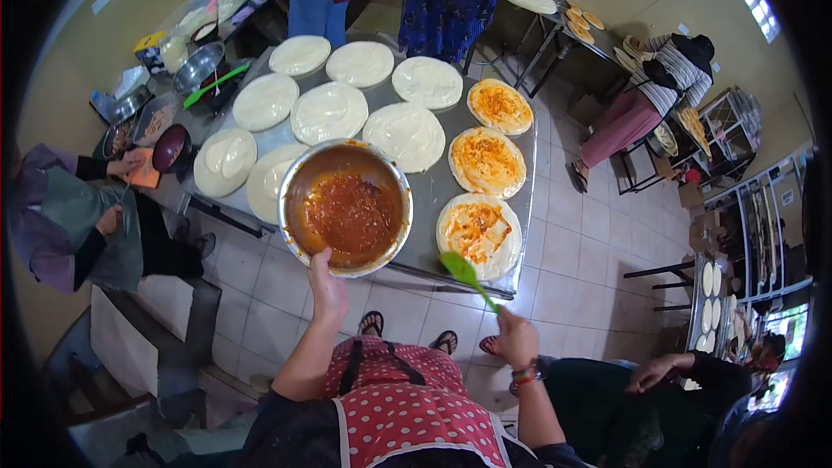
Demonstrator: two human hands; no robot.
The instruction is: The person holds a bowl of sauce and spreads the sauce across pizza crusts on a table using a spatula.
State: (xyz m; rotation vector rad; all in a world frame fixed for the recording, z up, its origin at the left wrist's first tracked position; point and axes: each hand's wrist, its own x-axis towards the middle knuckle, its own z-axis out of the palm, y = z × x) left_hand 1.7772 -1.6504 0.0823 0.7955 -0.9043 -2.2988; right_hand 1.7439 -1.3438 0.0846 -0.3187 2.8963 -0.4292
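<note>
My left hand [328,290] has the rim of a round, shiny metal bowl [296,186] of chunky red sauce [351,217]; my right hand [517,338] grips a bright green spatula [459,268] by the nearest sauce-streaked pale dough round [479,234]. Can't really tell if they touch. Light, flat strokes even out patches, imo; keep the bowl level.

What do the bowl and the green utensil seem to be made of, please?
Bowl: metal, probably stainless steel, with a shiny finish; its rim gleams silvery.
Green utensil: likely plastic or silicone, suggested by its uniform bright-green color.
</note>
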